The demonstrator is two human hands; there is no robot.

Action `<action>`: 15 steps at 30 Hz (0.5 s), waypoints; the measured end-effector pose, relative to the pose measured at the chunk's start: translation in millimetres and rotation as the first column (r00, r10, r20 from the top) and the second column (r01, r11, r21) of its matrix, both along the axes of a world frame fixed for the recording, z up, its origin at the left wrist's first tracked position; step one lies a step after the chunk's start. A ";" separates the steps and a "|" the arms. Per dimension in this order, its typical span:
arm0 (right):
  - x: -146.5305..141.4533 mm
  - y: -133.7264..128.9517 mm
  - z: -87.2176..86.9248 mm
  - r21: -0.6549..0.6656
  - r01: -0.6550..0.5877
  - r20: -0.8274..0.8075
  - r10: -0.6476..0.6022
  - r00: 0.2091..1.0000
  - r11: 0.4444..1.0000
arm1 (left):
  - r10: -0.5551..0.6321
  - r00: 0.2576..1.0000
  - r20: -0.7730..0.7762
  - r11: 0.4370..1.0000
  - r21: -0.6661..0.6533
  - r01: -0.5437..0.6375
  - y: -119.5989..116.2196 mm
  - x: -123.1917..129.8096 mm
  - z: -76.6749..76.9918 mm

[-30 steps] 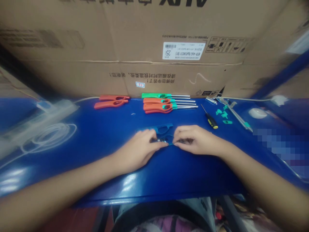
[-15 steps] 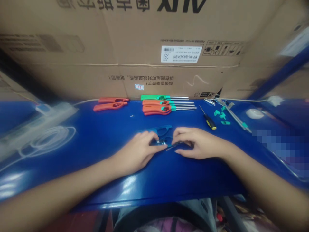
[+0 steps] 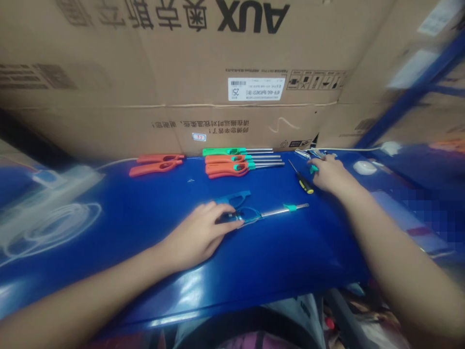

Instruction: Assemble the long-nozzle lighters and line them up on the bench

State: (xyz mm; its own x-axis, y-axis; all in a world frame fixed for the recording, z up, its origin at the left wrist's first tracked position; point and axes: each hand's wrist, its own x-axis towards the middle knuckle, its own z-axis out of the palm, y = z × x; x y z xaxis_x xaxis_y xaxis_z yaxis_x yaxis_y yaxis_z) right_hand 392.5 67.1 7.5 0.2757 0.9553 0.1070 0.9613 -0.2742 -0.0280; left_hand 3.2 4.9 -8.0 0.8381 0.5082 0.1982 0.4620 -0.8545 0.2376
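My left hand [image 3: 210,225] is closed around the handle end of a blue lighter shell [image 3: 250,212] low on the table. A thin metal tube [image 3: 276,212] points right from it, with a green plastic piece [image 3: 290,208] near its tip. Behind it lies another blue shell half [image 3: 236,198]. My right hand [image 3: 329,174] is over the small parts at the back right. A small green plastic part [image 3: 314,168] shows at its fingertips; whether they grip it is unclear. Beside that hand lies a black and yellow screwdriver [image 3: 305,184].
Several assembled lighters [image 3: 227,169], orange and green, lie along the back before a cardboard wall [image 3: 163,72]. Two orange shells [image 3: 156,168] are to their left. A coiled white cable [image 3: 61,223] and power strip [image 3: 72,186] sit at left, a white round object [image 3: 364,167] at right.
My right hand has left the blue shell and moved right and back to the small green parts. The metal tube now shows extending from the shell. My left hand keeps its hold.
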 end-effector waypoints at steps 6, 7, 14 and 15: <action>13.5 3.1 2.5 -0.015 0.020 -0.029 -0.020 0.999 1.000 | -0.020 1.000 0.023 1.000 0.005 0.019 0.5 -0.4 -1.6; 12.2 3.0 3.3 0.003 0.010 -0.044 -0.010 0.999 1.000 | -0.023 0.999 0.034 1.000 0.002 0.023 0.5 -0.5 -2.0; -9.4 3.8 7.7 0.187 -0.091 -0.237 0.134 0.962 0.978 | -0.050 0.993 0.105 0.998 -0.025 0.053 -0.4 -0.5 -1.9; -15.4 3.4 7.0 0.209 -0.108 -0.287 0.166 0.943 0.972 | -0.056 0.993 0.108 0.998 -0.029 0.059 -0.3 -0.5 -1.4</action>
